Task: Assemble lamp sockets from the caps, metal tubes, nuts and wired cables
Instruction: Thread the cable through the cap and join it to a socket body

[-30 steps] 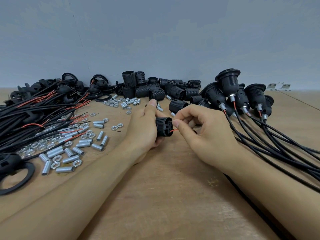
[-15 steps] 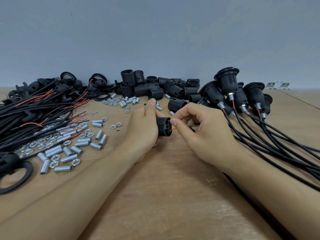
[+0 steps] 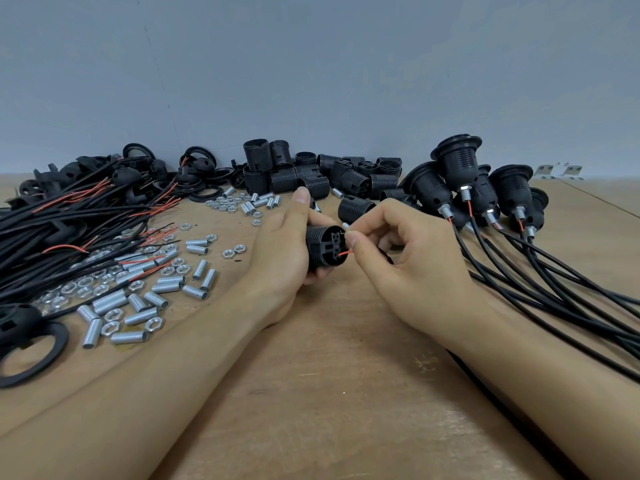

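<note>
Black ribbed plastic socket body (image 3: 325, 245) is gripped by the left hand (image 3: 284, 251), while a thin red wire (image 3: 344, 253) is pinched at it by the right hand (image 3: 408, 258).

Left hand (image 3: 284, 251) curled in a grip (thumb raised), right hand (image 3: 408, 258) pinching, forearms converging

A single wide-angle camera sat on the person's head, looking forward and slightly down across the wooden surface (image 3: 329, 393) toward the grey wall (image 3: 311, 64) at the far side. It was close to the work: both forearms entered from the near edge, and the left hand (image 3: 284, 251) and right hand (image 3: 401, 258) met near the centre of the view.
</note>
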Action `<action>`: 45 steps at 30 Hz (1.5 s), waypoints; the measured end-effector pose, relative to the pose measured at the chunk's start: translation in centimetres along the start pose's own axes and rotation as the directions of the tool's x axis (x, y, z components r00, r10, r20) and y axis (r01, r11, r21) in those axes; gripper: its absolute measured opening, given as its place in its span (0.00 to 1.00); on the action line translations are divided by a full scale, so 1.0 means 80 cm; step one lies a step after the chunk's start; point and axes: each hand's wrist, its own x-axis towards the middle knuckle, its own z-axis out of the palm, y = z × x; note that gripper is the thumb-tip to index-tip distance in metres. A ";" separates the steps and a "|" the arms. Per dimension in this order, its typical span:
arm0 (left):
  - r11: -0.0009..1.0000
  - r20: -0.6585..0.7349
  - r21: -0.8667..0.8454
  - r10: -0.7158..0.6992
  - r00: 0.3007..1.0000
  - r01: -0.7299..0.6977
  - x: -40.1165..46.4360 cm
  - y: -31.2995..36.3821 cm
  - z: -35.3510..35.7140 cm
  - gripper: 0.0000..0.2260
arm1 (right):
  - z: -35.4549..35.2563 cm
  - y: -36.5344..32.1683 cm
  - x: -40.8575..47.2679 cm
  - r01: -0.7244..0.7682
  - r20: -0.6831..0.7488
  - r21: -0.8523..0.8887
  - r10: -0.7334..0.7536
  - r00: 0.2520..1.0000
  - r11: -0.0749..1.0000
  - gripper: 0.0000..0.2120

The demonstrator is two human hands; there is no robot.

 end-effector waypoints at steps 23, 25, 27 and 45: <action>0.997 -0.068 0.083 0.005 0.998 0.001 0.001 -0.003 0.003 0.31 | 0.000 0.001 0.000 0.075 0.029 -0.072 -0.073 0.997 0.995 0.04; 0.996 -0.063 0.086 0.001 0.998 0.004 0.001 -0.003 0.003 0.31 | 0.000 0.001 0.000 0.097 0.042 -0.090 -0.094 0.995 0.991 0.04; 0.992 -0.063 0.123 0.009 0.998 -0.002 0.001 -0.004 0.004 0.31 | -0.001 0.002 0.000 0.101 0.048 -0.105 -0.097 0.994 0.989 0.04; 1.000 0.032 -0.013 -0.016 0.999 0.017 0.004 -0.003 -0.004 0.26 | 0.000 0.000 -0.002 0.023 0.022 0.088 -0.025 0.999 0.996 0.02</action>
